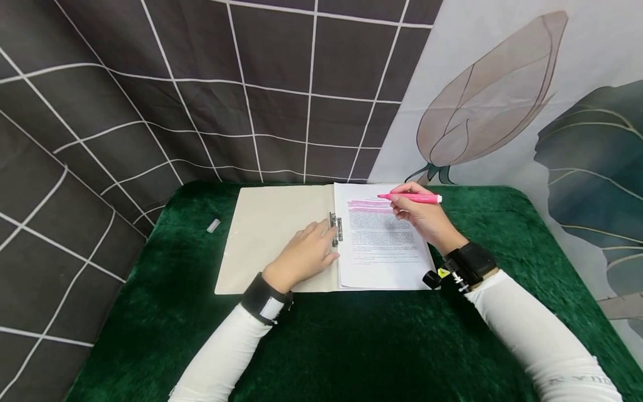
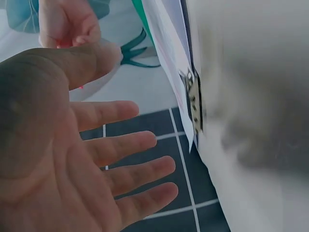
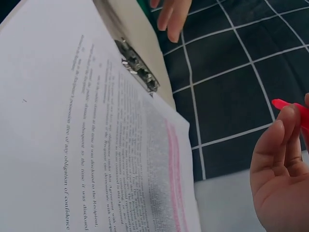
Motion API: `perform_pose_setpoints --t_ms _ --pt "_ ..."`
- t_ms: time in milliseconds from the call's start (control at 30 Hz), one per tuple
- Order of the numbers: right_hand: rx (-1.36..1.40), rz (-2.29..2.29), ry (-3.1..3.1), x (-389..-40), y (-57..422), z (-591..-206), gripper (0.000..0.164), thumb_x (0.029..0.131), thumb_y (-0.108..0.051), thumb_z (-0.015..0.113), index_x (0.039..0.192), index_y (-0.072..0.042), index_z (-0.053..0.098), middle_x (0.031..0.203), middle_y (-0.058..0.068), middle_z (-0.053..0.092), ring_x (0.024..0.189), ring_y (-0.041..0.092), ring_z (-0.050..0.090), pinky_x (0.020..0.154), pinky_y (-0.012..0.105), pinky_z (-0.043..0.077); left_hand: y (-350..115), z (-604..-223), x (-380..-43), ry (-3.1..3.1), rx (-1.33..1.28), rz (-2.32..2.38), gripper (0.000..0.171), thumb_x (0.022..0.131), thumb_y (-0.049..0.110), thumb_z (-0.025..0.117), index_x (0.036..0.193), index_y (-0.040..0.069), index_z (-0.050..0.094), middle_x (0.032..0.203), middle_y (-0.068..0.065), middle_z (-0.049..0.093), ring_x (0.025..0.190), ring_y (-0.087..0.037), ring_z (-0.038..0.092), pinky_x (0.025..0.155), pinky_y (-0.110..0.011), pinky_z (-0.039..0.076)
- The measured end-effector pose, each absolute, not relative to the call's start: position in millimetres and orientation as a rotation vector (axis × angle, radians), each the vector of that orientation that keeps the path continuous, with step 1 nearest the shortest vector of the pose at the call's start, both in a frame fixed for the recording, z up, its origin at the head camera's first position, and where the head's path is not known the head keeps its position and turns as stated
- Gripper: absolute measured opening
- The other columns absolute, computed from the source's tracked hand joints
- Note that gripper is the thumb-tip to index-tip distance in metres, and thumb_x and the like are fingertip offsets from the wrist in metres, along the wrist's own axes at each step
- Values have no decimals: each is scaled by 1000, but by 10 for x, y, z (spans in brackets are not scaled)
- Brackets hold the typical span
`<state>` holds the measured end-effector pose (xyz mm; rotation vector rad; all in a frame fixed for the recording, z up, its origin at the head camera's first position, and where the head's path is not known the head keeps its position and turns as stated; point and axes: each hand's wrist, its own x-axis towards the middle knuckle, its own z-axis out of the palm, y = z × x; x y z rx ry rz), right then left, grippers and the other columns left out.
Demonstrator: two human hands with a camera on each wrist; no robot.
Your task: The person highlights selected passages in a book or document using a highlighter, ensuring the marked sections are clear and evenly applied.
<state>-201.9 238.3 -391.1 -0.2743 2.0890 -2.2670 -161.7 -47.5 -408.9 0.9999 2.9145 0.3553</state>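
A pink highlighter [image 1: 421,198] is pointing its tip leftward over the upper part of a printed page [image 1: 384,276], seemingly off the paper, its barrel lying nearly parallel to the text lines (pink strokes [image 1: 366,206] are covering several). The right hand [image 1: 424,216], the nearer one, is pinching it, forearm angling in from lower right; the left hand [image 1: 303,251], fingers extended, is lying over the folder [image 1: 271,215] beside the clip [image 1: 340,229].
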Motion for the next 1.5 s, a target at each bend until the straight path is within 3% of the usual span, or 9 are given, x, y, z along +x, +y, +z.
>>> perform_pose_setpoints --t_ms 433,800,1133,1500 --pt "-112 -2122 2180 -2106 2348 -4068 25 90 -22 69 104 -4 59 84 11 64 73 23 59 62 21 53 -209 -4159 -1524 2822 1140 222 65 93 44 61 144 6 47 155 -21 35 138 -45 32 106 -54 41" --pt "9 -2054 2169 -2193 2284 -4132 30 91 -29 67 106 -4 57 82 7 66 72 20 62 64 22 56 -163 -4261 -1514 2732 1074 193 60 97 44 54 148 16 43 158 -17 31 138 -53 24 109 -61 32" --pt "-98 -1992 2176 -2315 2211 -4215 27 93 -23 65 107 0 58 85 11 65 71 20 58 60 20 54 -174 -4304 -1482 2682 1025 216 63 95 42 57 150 17 39 160 -15 27 136 -55 26 108 -61 34" --pt "31 -1985 2163 -2419 2154 -4308 23 91 -21 68 103 -3 60 83 12 64 66 16 57 56 20 52 -176 -4322 -1472 2675 1004 239 64 94 40 59 150 15 40 161 -14 24 138 -55 21 108 -61 34"
